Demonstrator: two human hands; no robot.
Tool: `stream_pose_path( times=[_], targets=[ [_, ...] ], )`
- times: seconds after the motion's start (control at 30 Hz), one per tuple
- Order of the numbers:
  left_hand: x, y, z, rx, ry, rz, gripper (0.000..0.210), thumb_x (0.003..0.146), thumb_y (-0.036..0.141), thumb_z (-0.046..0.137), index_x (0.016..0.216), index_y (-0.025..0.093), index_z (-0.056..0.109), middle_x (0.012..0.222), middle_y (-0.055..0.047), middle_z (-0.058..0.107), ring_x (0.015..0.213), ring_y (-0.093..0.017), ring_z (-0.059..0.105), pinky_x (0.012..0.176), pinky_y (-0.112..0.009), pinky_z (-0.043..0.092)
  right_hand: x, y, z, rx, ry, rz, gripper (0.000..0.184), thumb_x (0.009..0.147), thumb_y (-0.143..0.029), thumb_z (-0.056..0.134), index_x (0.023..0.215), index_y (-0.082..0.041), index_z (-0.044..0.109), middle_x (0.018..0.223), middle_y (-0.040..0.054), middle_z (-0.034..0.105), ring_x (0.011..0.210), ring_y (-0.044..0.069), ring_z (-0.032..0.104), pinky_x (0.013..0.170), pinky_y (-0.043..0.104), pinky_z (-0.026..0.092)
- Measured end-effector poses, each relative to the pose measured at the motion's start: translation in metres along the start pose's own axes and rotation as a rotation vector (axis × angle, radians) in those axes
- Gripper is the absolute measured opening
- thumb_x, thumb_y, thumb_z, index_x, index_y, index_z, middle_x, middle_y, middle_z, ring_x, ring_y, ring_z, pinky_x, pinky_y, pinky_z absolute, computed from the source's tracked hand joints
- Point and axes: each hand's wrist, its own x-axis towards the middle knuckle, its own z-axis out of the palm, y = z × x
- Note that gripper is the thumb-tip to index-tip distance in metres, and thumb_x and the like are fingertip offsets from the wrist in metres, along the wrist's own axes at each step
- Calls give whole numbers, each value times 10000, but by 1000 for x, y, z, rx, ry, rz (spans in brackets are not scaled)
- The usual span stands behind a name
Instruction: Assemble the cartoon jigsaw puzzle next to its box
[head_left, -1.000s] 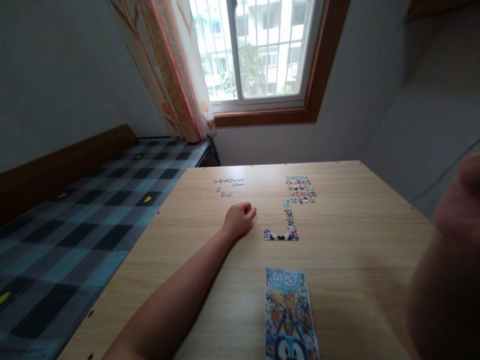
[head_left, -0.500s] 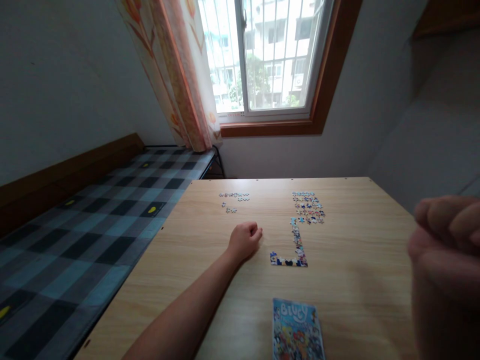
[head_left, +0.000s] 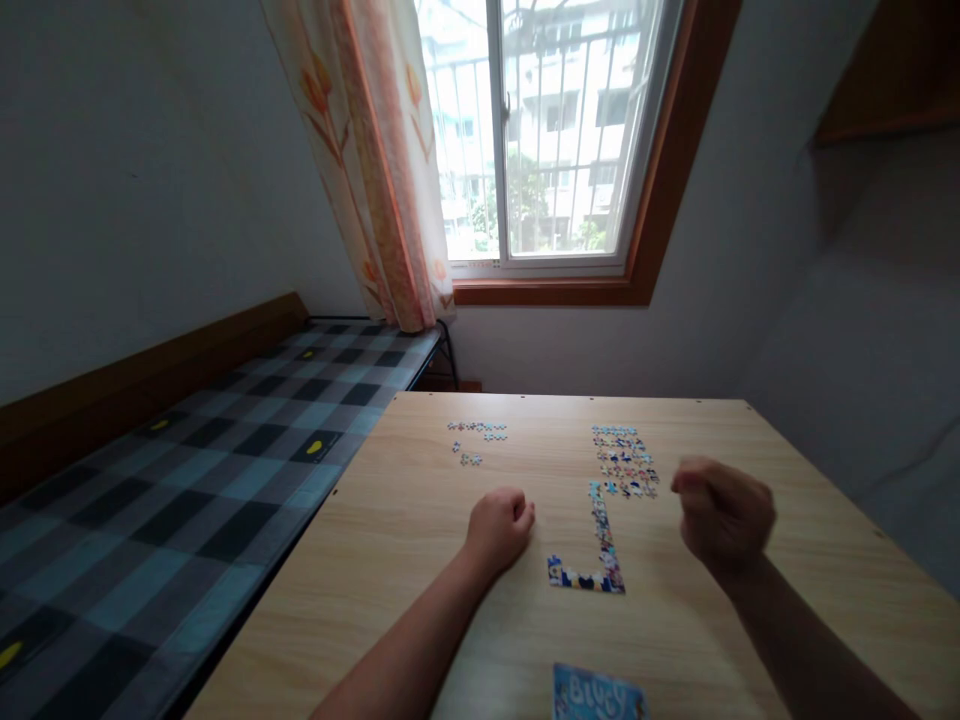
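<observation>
Currently, rest the left hand (head_left: 501, 525) on the table (head_left: 390, 600), on the left-edge side of the joined puzzle strip (head_left: 604, 538), with fingers curled into a loose fist; cannot tell from this angle about anything tucked inside. Hold the right hand (head_left: 724, 512) toward the right edge, near the block of puzzle pieces (head_left: 626, 458), also with fingers folded into a fist; blurred, so cannot tell about a piece in the grasp or about contact with the wood. Between the hands, see the strip in a J shape, with the long side running toward the far edge and the short foot turned toward the left edge. Find the block at the strip's far end, in rows, toward the far right corner. Toward the far left corner, find a smaller group of pieces (head_left: 478, 428). Toward the near edge, see a blue card (head_left: 598, 695) lettered "Bluey", partly out of view. Alongside the left edge, notice a checked bed (head_left: 247, 440).
</observation>
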Motion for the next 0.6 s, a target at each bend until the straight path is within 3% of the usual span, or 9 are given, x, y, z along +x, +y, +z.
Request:
stream_pose_path(
  times=[0.1,0.23,0.3,0.37,0.47,0.6],
  targets=[
    [-1,5,-2,102,-46,29,275,909,329,494,677,219,593,784,-64,683,730,-204,614,644,-320,357,-21,16,14,-32,-156,-57,399,952,-186,534,576,-222,403,506,-51,363,425,100,360,445,264,287],
    [11,13,-9,235,-193,52,272,913,312,490,766,204,692,904,-119,735,828,-243,677,693,-331,429,-49,40,20,-89,-267,-33,364,946,-188,541,598,-224,440,535,-34,422,484,130,436,493,279,350],
    [24,18,-13,263,-249,31,257,887,309,524,748,188,703,863,-140,741,803,-262,690,672,-336,443,-58,49,22,-131,-253,-2,253,939,-207,560,685,-220,558,641,11,562,621,176,558,611,309,458],
    [38,22,-13,274,-253,4,235,864,307,555,746,172,706,847,-155,742,790,-278,697,656,-340,453,-65,58,27,-203,-223,34,106,934,-236,571,937,-221,676,911,78,690,888,249,648,828,405,522],
    [53,26,-9,288,-185,-38,251,911,311,510,913,165,714,963,-162,749,875,-285,705,708,-344,482,-76,67,36,-339,-236,80,365,941,-283,550,1297,-226,609,1324,144,619,1270,334,553,1057,533,444],
    [58,25,-1,298,-89,-86,298,995,313,402,1089,186,654,1036,-131,731,917,-254,698,785,-346,505,-91,74,44,-445,-365,137,429,970,-297,486,1389,-240,558,1507,137,489,1470,347,362,1158,588,331]
  ],
)
